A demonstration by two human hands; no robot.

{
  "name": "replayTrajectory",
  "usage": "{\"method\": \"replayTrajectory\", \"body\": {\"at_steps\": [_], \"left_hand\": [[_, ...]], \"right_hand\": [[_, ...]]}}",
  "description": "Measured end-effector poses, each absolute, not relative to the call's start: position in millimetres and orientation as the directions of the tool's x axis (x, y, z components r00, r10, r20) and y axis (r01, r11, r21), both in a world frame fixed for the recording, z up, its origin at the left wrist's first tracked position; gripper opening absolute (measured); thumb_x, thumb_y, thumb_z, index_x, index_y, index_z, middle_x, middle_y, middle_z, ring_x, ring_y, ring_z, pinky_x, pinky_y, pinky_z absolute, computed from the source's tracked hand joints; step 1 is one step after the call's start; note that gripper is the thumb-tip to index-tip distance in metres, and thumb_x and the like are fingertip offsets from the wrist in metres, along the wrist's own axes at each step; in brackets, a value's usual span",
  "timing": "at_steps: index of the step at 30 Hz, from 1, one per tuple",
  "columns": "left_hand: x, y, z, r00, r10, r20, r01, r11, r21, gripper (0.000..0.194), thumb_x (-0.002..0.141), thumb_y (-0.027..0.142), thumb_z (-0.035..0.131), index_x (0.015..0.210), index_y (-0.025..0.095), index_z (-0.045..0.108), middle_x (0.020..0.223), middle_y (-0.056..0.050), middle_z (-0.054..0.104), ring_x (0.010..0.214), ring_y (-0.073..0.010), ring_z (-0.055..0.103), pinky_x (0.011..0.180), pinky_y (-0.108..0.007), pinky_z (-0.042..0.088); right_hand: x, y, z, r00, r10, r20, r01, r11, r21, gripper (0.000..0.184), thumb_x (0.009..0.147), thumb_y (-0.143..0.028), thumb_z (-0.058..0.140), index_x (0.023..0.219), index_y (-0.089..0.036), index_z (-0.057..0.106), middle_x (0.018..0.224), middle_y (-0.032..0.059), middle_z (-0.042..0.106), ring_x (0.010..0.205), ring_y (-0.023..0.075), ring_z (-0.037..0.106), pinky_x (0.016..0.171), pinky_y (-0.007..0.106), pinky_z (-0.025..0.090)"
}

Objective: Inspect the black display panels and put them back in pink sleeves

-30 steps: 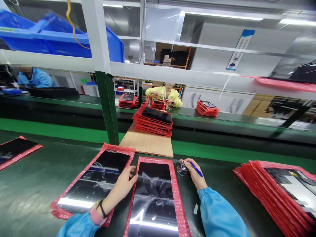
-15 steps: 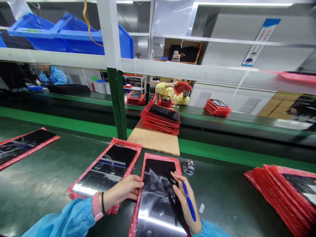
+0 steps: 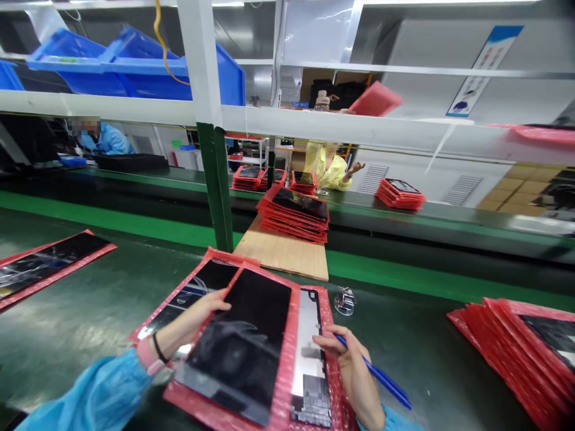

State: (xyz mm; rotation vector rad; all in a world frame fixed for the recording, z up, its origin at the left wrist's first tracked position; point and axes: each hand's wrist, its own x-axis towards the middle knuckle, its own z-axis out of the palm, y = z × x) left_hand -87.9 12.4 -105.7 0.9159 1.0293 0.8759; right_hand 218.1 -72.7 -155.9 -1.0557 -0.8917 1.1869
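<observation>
The red bubble pouch (image 3: 287, 365) lies on the bench with a black screen panel (image 3: 238, 347) tilted across it, a silver backing strip (image 3: 305, 353) bared alongside! Left hand (image 3: 193, 320) has its fingers (image 3: 215, 305) flat on the panel's edge, grip unclear; right hand (image 3: 348, 362) curls tightly around a blue pen (image 3: 381, 377).

Glossy black panel (image 3: 238, 347), red bubble wrap (image 3: 284, 383)

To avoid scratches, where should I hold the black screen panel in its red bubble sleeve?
Hold the red bubble sleeve by its long left border, coming from the left: that padding runs outside the black panel, the left hand is beside it, the right hand holds a blue pen.
</observation>
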Motion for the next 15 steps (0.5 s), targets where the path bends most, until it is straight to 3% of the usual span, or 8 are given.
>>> {"method": "replayTrajectory", "body": {"at_steps": [3,6,10,13,15], "left_hand": [[-141,36,-103,0.189,0.928,-0.320,-0.134,0.347,0.928,0.044,0.060,0.018,0.072,0.104,0.016,0.070,0.093,-0.006,0.077,0.088,-0.0265,0.071,0.085,-0.036,0.051],[-179,51,-103,0.157,0.931,-0.330,-0.087,0.346,0.934,0.040,0.060,0.020,0.073,0.100,0.015,0.070,0.090,-0.005,0.077,0.087,-0.0280,0.071,0.084,-0.037,0.052],[-201,63,-107,0.127,0.935,-0.331,-0.001,0.334,0.943,0.040,0.058,0.023,0.076,0.097,0.013,0.070,0.089,-0.008,0.077,0.089,-0.0309,0.071,0.084,-0.040,0.053],[-205,70,-109,0.019,0.962,-0.271,0.079,0.269,0.960,0.042,0.055,0.024,0.078,0.095,0.015,0.067,0.089,-0.008,0.076,0.089,-0.0299,0.070,0.085,-0.040,0.053],[-204,72,-108,-0.086,0.978,-0.192,0.150,0.204,0.967,0.038,0.054,0.023,0.076,0.091,0.018,0.066,0.093,-0.008,0.075,0.101,-0.0319,0.066,0.092,-0.041,0.051]], "right_hand": [[214,-74,-154,0.128,0.991,-0.036,-0.252,-0.003,-0.968,0.052,0.087,-0.070,0.036,0.104,-0.025,0.055,0.069,0.0062,0.073,0.061,0.0245,0.069,0.061,0.039,0.055],[209,-75,-153,0.124,0.992,-0.024,-0.140,-0.007,-0.990,0.039,0.084,-0.063,0.052,0.083,-0.024,0.054,0.062,-0.0003,0.065,0.047,0.0150,0.056,0.046,0.025,0.042],[205,-80,-157,0.154,0.988,0.019,0.074,0.008,-0.997,0.034,0.074,-0.049,0.072,0.065,-0.021,0.055,0.056,-0.0008,0.059,0.052,0.0146,0.052,0.052,0.026,0.037],[203,-84,-164,0.193,0.980,0.052,0.222,0.008,-0.975,0.040,0.068,-0.044,0.073,0.051,-0.023,0.044,0.047,-0.0039,0.046,0.049,0.0138,0.043,0.051,0.027,0.031],[202,-85,-168,0.203,0.976,0.078,0.303,0.013,-0.953,0.043,0.068,-0.042,0.069,0.047,-0.024,0.036,0.045,-0.0058,0.037,0.047,0.0124,0.035,0.051,0.028,0.026]]}}
